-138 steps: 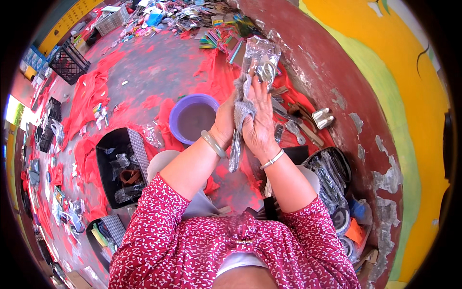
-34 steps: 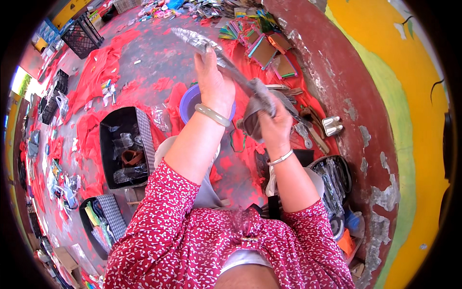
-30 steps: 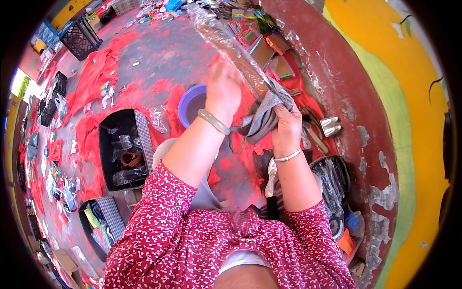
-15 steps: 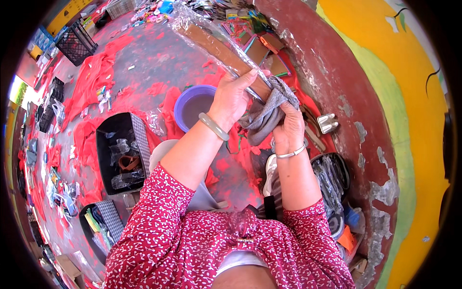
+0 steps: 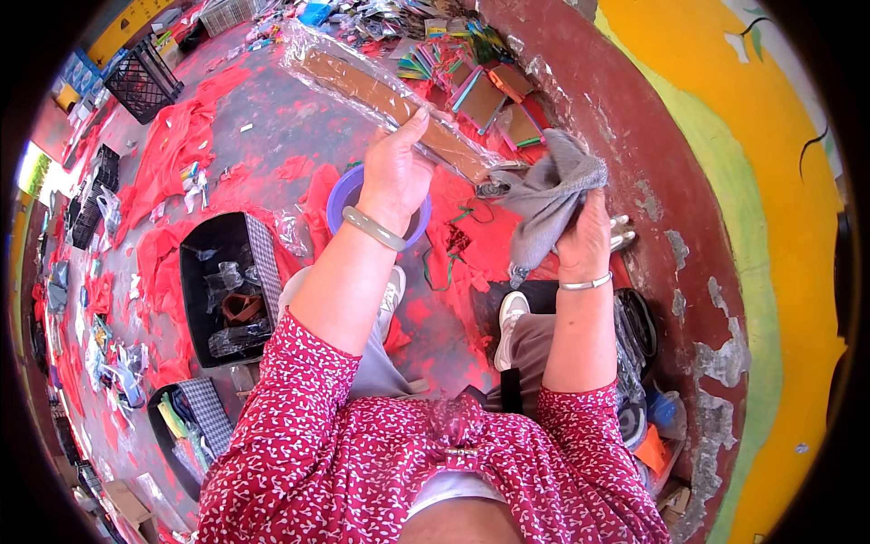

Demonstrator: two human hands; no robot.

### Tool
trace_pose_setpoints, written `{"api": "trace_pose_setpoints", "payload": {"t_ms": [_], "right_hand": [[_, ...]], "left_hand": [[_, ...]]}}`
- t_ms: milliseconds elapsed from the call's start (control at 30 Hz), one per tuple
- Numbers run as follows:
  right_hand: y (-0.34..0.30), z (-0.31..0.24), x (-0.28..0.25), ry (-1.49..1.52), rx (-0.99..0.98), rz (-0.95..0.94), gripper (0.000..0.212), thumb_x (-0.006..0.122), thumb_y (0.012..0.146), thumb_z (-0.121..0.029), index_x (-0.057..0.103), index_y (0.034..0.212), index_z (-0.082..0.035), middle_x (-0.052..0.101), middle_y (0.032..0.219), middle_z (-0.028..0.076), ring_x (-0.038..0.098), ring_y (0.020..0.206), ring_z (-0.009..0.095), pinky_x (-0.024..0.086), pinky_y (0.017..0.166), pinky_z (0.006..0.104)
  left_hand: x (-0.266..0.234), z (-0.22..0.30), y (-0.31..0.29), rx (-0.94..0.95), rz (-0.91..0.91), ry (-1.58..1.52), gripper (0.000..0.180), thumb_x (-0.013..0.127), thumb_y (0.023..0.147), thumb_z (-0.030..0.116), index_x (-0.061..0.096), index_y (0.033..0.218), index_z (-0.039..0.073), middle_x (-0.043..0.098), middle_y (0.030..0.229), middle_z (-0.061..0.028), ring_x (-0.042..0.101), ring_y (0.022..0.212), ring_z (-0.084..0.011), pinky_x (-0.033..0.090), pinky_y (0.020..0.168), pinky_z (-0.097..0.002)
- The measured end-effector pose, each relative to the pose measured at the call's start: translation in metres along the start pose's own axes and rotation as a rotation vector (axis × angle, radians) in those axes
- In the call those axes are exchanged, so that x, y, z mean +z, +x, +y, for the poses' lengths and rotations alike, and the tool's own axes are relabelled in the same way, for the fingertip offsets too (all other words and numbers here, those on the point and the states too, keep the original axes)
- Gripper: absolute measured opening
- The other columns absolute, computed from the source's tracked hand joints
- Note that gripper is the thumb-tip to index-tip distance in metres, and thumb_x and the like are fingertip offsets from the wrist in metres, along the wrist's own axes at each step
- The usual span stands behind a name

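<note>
My left hand (image 5: 399,172) grips a long, flat brown strip (image 5: 362,91) inside a clear plastic sleeve, its thumb lying along the top. The strip slants from the upper left down toward my right hand. Bunched in my right hand (image 5: 584,238) is a grey cloth (image 5: 551,195), and part of it hangs down below the fingers. One edge of the cloth meets the lower right end of the sleeve. Beneath my left wrist stands a purple basin (image 5: 420,230), partly covered by the hand and forearm.
A dark box with a checkered side (image 5: 265,263) holds a brown coiled item and plastic wraps. Below it is another checkered box (image 5: 208,412). Notebooks (image 5: 480,100) lie by the peeling red wall (image 5: 652,136). A black crate (image 5: 145,82) stands far left. Red sheeting litters the floor.
The cloth has slid off the strip's lower end, moving right with my right hand. My left hand has shifted left and slightly down with the strip, which now tilts flatter.
</note>
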State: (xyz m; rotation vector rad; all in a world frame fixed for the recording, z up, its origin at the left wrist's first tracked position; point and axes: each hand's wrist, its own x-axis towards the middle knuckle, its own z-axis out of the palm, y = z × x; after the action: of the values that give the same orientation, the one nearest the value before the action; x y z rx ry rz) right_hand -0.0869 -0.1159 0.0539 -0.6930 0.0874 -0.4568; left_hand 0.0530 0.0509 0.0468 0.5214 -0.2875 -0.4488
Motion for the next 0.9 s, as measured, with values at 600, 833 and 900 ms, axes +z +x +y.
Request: {"api": "trace_pose_setpoints", "payload": {"t_ms": [600,833,900], "right_hand": [[-0.006,0.040,0.008,-0.255,-0.099,0.208,0.034,0.050,0.072,0.016,0.061,0.102,0.003,0.064,0.093,0.008,0.062,0.082,0.017,0.050,0.077,0.0281],[-0.002,0.036,-0.006,-0.154,-0.065,0.133,0.029,0.057,0.075,0.012,0.061,0.102,0.003,0.065,0.096,0.011,0.063,0.084,0.019,0.051,0.077,0.0296],[-0.004,0.035,0.001,-0.142,-0.079,0.128,0.027,0.058,0.077,0.009,0.060,0.103,0.004,0.065,0.098,0.012,0.063,0.085,0.019,0.052,0.077,0.0297]], "left_hand": [[0.019,-0.018,-0.017,-0.086,-0.248,0.313,0.035,0.063,0.077,-0.005,0.052,0.110,-0.001,0.062,0.100,-0.0117,0.060,0.095,-0.0224,0.048,0.087,-0.0348],[0.017,-0.018,-0.016,-0.193,-0.165,0.225,0.042,0.062,0.074,-0.007,0.050,0.112,0.002,0.060,0.102,-0.0100,0.060,0.093,-0.0209,0.050,0.083,-0.0359],[0.017,-0.023,-0.017,-0.162,-0.160,0.186,0.041,0.062,0.074,-0.005,0.049,0.112,0.003,0.060,0.103,-0.0112,0.060,0.096,-0.0224,0.048,0.087,-0.0373]]}}
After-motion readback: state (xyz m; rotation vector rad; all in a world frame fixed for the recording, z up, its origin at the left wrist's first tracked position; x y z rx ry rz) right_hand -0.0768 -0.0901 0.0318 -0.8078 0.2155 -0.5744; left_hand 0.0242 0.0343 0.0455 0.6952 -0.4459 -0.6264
